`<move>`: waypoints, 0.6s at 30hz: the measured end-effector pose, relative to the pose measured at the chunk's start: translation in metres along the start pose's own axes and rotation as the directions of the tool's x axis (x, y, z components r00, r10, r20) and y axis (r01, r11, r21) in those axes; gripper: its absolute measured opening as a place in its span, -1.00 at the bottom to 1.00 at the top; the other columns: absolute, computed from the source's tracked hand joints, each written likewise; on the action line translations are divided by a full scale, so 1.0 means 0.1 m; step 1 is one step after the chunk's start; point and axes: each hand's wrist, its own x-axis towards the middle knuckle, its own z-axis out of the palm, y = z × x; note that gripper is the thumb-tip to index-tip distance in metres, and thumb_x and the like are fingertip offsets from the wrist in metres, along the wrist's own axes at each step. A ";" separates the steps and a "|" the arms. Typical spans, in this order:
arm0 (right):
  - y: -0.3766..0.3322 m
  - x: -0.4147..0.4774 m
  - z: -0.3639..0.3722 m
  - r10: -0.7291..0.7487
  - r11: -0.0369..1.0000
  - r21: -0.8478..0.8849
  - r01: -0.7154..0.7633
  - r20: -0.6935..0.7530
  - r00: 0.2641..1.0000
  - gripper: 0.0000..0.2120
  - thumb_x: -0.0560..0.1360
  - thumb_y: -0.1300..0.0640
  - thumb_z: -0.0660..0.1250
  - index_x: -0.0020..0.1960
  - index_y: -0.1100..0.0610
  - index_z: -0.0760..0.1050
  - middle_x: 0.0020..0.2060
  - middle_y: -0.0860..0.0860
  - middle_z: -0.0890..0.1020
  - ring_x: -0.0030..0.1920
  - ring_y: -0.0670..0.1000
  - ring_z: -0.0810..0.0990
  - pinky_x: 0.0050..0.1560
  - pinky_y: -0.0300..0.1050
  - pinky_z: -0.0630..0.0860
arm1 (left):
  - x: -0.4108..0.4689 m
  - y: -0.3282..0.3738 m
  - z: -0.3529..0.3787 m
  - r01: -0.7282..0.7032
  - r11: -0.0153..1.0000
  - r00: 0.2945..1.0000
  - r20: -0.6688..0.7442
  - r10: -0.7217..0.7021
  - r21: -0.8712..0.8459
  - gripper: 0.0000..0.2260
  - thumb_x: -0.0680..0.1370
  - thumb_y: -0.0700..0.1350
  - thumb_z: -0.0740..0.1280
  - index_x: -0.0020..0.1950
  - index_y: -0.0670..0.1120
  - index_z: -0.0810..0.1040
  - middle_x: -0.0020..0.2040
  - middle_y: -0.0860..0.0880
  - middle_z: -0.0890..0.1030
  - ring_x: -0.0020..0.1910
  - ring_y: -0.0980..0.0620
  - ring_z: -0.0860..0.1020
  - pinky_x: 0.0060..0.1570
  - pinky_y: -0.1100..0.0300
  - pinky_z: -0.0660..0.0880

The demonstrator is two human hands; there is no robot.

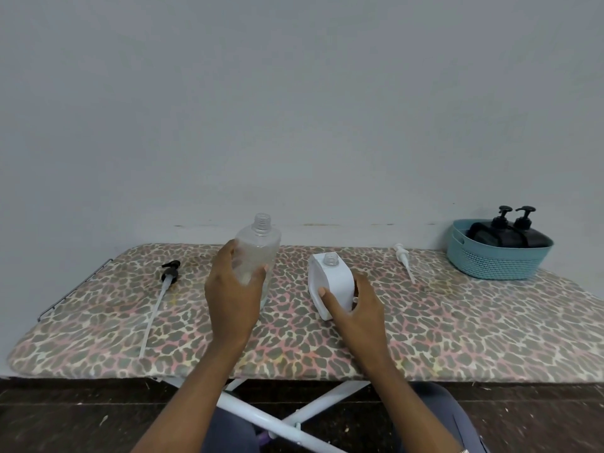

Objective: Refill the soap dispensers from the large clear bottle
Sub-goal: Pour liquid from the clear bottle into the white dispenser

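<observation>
One leopard-print ironing board (pixel 457 338), grey wall (pixel 294 93)

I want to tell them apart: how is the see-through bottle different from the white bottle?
The clear bottle is see-through and taller; the white bottle is solid white and squatter. The clear bottle is rounded, the white bottle boxy. The left hand grips the clear bottle; the right hand holds the white bottle. Both have open necks, no pump on.

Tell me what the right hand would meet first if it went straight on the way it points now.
The white dispenser: the right hand grips it, pointing toward the wall. Beyond it the way looks free, though depth is unclear.
</observation>
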 end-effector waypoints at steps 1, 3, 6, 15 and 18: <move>0.00 0.00 0.00 -0.006 1.000 -0.001 0.006 -0.001 1.000 -0.47 0.53 -0.30 0.45 0.44 -0.19 0.45 0.26 -0.26 0.58 0.21 -0.18 0.59 0.13 -0.05 0.62 | 0.00 0.02 0.03 -0.036 0.999 0.999 0.005 0.036 0.017 -0.42 0.52 -0.15 0.57 0.50 -0.11 0.47 0.34 -0.10 0.61 0.28 -0.08 0.59 0.26 0.01 0.56; -0.02 -0.01 -0.01 -0.009 1.000 0.003 0.009 -0.001 1.000 -0.49 0.53 -0.28 0.47 0.42 -0.19 0.46 0.24 -0.29 0.58 0.20 -0.22 0.58 0.11 -0.10 0.61 | -0.02 0.05 0.08 -0.120 0.991 0.993 0.023 0.118 0.063 -0.43 0.51 -0.22 0.56 0.50 -0.14 0.48 0.33 -0.13 0.60 0.27 -0.12 0.59 0.24 0.02 0.55; -0.05 -0.04 -0.02 -0.009 1.000 0.007 0.008 0.025 1.000 -0.55 0.51 -0.25 0.51 0.32 -0.26 0.43 0.17 -0.36 0.54 0.16 -0.35 0.54 0.01 -0.27 0.57 | -0.01 0.04 0.14 -0.277 0.945 0.961 0.062 0.271 0.173 -0.40 0.47 -0.30 0.56 0.48 -0.14 0.48 0.27 -0.16 0.61 0.23 -0.17 0.60 0.21 -0.15 0.59; -0.06 -0.06 -0.04 -0.031 0.999 0.016 0.031 0.053 0.998 -0.51 0.47 -0.29 0.50 0.31 -0.20 0.45 0.18 -0.32 0.53 0.18 -0.39 0.50 -0.04 -0.31 0.56 | -0.02 -0.02 0.18 -0.472 0.812 0.879 0.113 0.463 0.343 -0.34 0.39 -0.42 0.49 0.47 -0.07 0.53 0.31 -0.08 0.60 0.33 -0.17 0.52 0.40 -0.14 0.40; -0.05 -0.06 -0.04 -0.037 0.999 0.014 0.036 0.053 0.998 -0.49 0.47 -0.30 0.50 0.33 -0.17 0.46 0.19 -0.32 0.53 0.19 -0.38 0.50 -0.03 -0.33 0.56 | -0.02 -0.03 0.17 -0.502 0.785 0.861 0.119 0.495 0.364 -0.33 0.37 -0.46 0.47 0.45 -0.07 0.55 0.31 -0.10 0.59 0.35 -0.17 0.50 0.38 -0.14 0.38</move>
